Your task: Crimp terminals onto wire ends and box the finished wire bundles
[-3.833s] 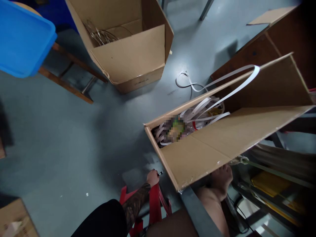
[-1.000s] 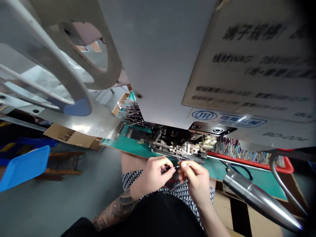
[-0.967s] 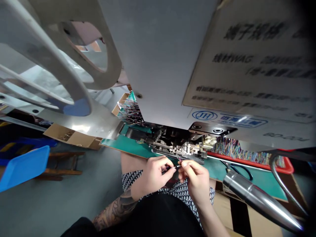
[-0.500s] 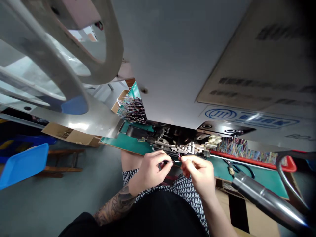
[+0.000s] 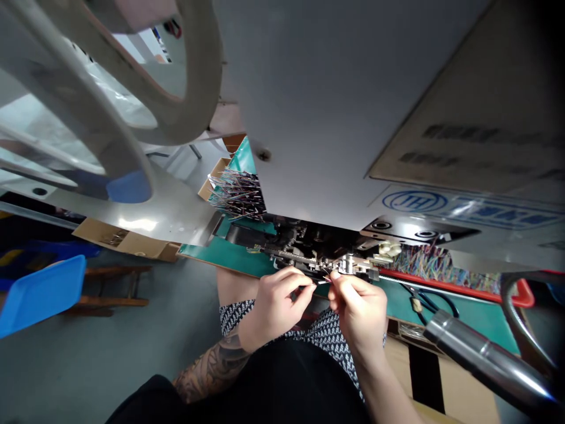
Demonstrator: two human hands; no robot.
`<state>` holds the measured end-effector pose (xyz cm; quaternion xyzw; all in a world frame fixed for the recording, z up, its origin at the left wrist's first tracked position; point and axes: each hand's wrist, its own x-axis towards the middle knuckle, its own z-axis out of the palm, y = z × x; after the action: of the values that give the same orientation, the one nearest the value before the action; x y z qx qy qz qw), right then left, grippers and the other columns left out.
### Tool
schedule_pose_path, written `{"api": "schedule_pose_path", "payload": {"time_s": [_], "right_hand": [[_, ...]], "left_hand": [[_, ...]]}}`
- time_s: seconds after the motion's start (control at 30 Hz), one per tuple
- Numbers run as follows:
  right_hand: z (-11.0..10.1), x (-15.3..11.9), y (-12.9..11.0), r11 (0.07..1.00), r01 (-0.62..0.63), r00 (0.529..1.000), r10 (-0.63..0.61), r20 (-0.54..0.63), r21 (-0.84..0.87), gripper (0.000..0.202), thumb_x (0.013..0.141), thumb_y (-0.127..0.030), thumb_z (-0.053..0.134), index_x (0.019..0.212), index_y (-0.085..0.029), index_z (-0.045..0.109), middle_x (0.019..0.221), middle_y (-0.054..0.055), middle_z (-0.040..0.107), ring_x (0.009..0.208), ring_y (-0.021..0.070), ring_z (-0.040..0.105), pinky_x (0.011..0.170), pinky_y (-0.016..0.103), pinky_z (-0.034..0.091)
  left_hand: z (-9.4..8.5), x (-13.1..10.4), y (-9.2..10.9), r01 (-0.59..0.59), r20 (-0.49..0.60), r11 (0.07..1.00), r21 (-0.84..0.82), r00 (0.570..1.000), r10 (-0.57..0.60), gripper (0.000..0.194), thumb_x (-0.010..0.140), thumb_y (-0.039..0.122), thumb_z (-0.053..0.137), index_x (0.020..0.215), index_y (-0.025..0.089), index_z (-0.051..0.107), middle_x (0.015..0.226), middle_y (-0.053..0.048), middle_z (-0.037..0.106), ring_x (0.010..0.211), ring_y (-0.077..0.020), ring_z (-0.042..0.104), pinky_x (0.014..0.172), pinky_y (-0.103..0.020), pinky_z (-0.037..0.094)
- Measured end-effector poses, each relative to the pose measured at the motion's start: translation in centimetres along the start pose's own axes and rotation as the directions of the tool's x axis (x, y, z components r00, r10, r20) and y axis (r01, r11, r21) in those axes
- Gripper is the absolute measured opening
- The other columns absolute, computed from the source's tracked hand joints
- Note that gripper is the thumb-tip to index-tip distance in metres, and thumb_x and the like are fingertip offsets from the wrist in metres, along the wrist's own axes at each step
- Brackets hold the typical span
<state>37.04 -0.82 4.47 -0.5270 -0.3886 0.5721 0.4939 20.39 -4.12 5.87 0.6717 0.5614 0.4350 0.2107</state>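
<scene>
Head view: red tray (image 5: 524, 294) is holding multicoloured wires (image 5: 436, 268); cardboard box (image 5: 148, 244) is holding thin strands (image 5: 113, 237). Green tabletop (image 5: 238, 262) is sitting above grey floor (image 5: 172, 324). Left hand (image 5: 276, 303) and right hand (image 5: 359, 306), slightly apart, are pinching fine wires (image 5: 327, 276) before the machine (image 5: 326, 112).

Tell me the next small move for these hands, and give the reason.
I'd probably ease the right hand slightly forward, thin wires pinched in its fingers. The wire ends stick out past the fingertips toward the metal mechanism just ahead; whether they touch it is too small to tell. The left hand is close beside.
</scene>
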Motion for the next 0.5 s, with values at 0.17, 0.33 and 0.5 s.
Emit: {"api": "schedule_pose_path", "payload": {"time_s": [0.17, 0.33, 0.5], "right_hand": [[0.23, 0.08, -0.10, 0.998, -0.029, 1.000, 0.029, 0.002, 0.050, 0.044, 0.086, -0.039, 0.085, 0.052, -0.017, 0.066, 0.048, 0.000, 0.059, 0.040, 0.0094, 0.047, 0.039, 0.021, 0.035], [0.18, 0.08, 0.05, 0.999, -0.024, 1.000, 0.024, 0.005, 0.036, 0.043, 0.086, -0.039, 0.083, 0.053, -0.017, 0.069, 0.048, 0.001, 0.059, 0.040, 0.0099, 0.048, 0.040, 0.022, 0.035], [0.24, -0.02, -0.20, 1.000, 0.006, 1.000, -0.006, -0.021, -0.012, 0.042, 0.084, -0.045, 0.085, 0.057, -0.016, 0.073, 0.051, 0.002, 0.062, 0.040, 0.0113, 0.051, 0.039, 0.022, 0.038]], "left_hand": [[0.17, -0.07, -0.11, 0.009, -0.013, 1.000, -0.001, 1.000, -0.010, 0.013, 0.101, 0.017, 0.067, 0.091, 0.019, 0.076, 0.087, -0.004, 0.075, 0.075, -0.0135, 0.069, 0.065, -0.024, 0.054], [0.11, -0.08, -0.03, -0.001, -0.014, 1.000, 0.008, 1.000, 0.001, 0.013, 0.100, 0.014, 0.068, 0.090, 0.018, 0.075, 0.086, -0.003, 0.074, 0.075, -0.0132, 0.069, 0.065, -0.024, 0.053], [0.25, -0.12, -0.32, -0.059, -0.046, 0.998, 0.023, 0.997, 0.060, 0.013, 0.100, 0.012, 0.068, 0.091, 0.018, 0.076, 0.088, -0.003, 0.074, 0.077, -0.0142, 0.071, 0.070, -0.026, 0.056]]}}
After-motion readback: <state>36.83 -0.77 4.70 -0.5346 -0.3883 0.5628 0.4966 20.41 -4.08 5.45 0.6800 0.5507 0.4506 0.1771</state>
